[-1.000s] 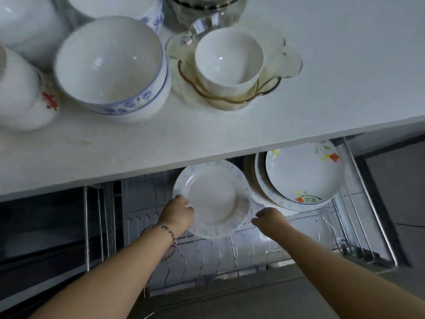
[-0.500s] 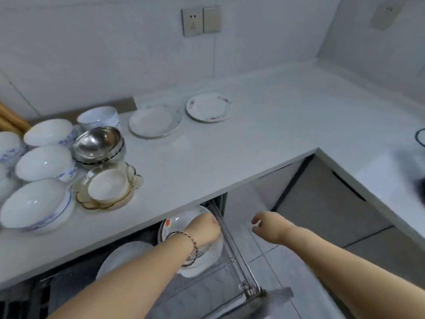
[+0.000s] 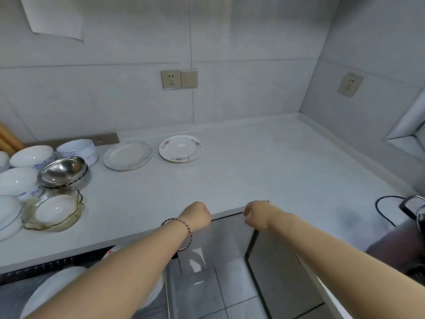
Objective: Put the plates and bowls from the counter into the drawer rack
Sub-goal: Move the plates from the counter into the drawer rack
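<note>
Two plates lie flat at the back of the white counter (image 3: pixel 253 171): a blue-rimmed plate (image 3: pixel 127 154) and a flower-patterned plate (image 3: pixel 179 148). At the left stand several white bowls (image 3: pixel 31 155), a steel bowl (image 3: pixel 62 168) and a glass dish holding a small white bowl (image 3: pixel 54 209). My left hand (image 3: pixel 198 215) and my right hand (image 3: pixel 257 214) hover at the counter's front edge, both loosely curled and holding nothing. Below, the open drawer rack (image 3: pixel 13 295) holds plates (image 3: pixel 53 288), partly hidden by my left forearm.
Wall sockets (image 3: pixel 170 79) sit above the counter. A black cable and a dark appliance (image 3: pixel 411 210) lie at the far right. The grey cabinet front (image 3: pixel 230 245) and tiled floor show below the counter edge.
Both hands rose from the drawer rack to the counter's front edge after the blue-rimmed plate was left in the rack. The view tilted up from the drawer toward the counter and wall.
</note>
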Demonstrator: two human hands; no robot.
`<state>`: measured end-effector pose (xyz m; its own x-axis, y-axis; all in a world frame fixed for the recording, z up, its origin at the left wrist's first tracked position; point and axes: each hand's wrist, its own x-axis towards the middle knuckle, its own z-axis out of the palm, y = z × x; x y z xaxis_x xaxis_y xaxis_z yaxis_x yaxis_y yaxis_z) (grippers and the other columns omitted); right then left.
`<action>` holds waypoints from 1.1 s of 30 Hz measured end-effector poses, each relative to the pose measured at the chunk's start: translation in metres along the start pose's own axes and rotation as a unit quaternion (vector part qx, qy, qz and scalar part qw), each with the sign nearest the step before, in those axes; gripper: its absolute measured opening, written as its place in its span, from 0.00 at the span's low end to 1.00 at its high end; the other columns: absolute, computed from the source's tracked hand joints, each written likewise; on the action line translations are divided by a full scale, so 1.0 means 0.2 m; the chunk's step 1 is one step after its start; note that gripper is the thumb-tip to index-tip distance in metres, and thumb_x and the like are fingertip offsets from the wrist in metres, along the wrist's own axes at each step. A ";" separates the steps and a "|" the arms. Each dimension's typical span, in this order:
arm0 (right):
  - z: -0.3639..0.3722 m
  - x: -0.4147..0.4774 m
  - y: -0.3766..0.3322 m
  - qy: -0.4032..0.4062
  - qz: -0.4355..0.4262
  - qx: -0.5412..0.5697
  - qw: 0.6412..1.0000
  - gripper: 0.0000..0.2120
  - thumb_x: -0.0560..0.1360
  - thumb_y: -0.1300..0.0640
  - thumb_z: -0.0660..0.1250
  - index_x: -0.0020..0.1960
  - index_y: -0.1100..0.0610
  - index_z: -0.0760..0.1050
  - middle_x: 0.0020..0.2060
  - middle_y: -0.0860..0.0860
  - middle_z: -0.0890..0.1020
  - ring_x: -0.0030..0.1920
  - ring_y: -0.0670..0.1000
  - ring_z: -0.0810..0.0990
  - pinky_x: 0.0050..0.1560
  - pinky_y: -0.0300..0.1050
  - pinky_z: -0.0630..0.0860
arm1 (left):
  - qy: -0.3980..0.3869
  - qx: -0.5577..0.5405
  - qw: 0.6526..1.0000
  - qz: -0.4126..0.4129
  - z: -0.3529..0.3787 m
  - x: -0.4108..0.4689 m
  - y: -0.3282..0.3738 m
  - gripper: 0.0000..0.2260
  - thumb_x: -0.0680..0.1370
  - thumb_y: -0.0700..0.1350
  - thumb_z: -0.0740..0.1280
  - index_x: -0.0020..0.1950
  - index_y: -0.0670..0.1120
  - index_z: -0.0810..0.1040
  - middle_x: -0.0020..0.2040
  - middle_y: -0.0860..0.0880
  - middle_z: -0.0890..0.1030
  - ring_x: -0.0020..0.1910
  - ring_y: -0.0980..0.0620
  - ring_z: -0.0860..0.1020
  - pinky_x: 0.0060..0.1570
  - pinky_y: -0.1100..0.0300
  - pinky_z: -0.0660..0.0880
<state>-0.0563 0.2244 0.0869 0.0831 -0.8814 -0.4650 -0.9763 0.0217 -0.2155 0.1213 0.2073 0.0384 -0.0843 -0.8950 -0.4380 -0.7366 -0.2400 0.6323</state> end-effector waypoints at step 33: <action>-0.46 2.55 -0.24 -0.121 -0.112 0.044 0.985 0.20 0.78 0.55 0.59 0.69 0.60 0.67 0.67 0.57 0.73 0.67 0.56 0.71 0.67 0.45 0.66 | 0.231 -0.412 0.813 -0.339 -0.56 1.76 -0.21 0.17 0.74 0.37 0.64 0.62 0.44 0.66 0.38 0.45 0.76 0.32 0.49 0.72 0.30 0.61 0.66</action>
<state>0.0144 -0.2695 -0.0615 0.3508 -0.7309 -0.5854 -0.9077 -0.1118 -0.4044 0.1986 -0.1399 -0.0704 0.5561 -0.4517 -0.6977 0.2077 -0.7373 0.6429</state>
